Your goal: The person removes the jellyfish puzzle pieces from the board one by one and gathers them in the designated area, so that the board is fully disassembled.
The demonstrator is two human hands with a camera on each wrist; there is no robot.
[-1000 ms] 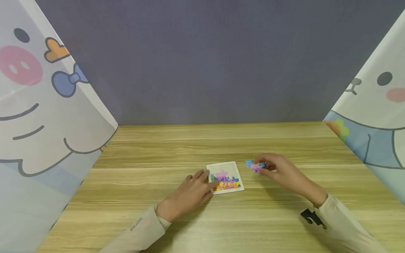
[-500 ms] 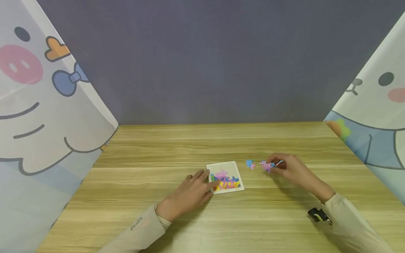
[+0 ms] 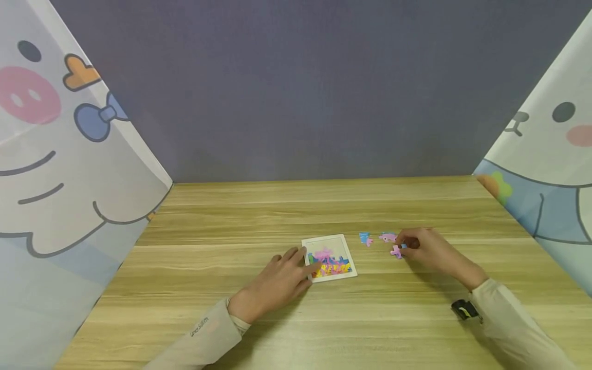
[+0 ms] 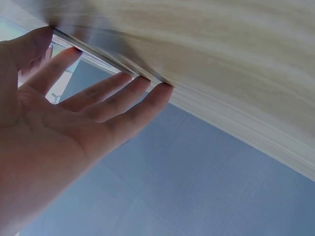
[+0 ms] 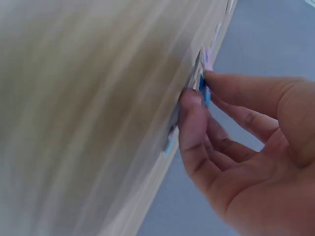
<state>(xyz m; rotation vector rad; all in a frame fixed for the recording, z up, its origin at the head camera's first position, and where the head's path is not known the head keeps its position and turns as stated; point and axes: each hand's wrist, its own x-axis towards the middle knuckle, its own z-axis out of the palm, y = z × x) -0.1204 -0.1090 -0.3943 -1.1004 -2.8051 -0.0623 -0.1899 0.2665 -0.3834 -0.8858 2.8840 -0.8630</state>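
A person's right hand (image 3: 430,253) pinches a pink-and-blue piece (image 3: 396,251) low at the table (image 3: 259,226), right of the puzzle tray (image 3: 335,278). A second ago I saw the pieces bunched; now the pink piece (image 3: 387,237) and blue piece (image 3: 364,237) lie beyond it, seemingly easier to take singly. The left hand (image 3: 279,282), fingers extended, rests on the tray's left edge.

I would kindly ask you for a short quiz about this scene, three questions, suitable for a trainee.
1. True or false: the white jigsaw tray is completely filled with pieces.
2. Which of the hands touches the tray? a) right b) left c) neither
3. Fill in: the loose jigsaw piece nearest the tray is mainly pink and ____.

Key:
1. False; its upper part is bare.
2. b, the left hand.
3. blue
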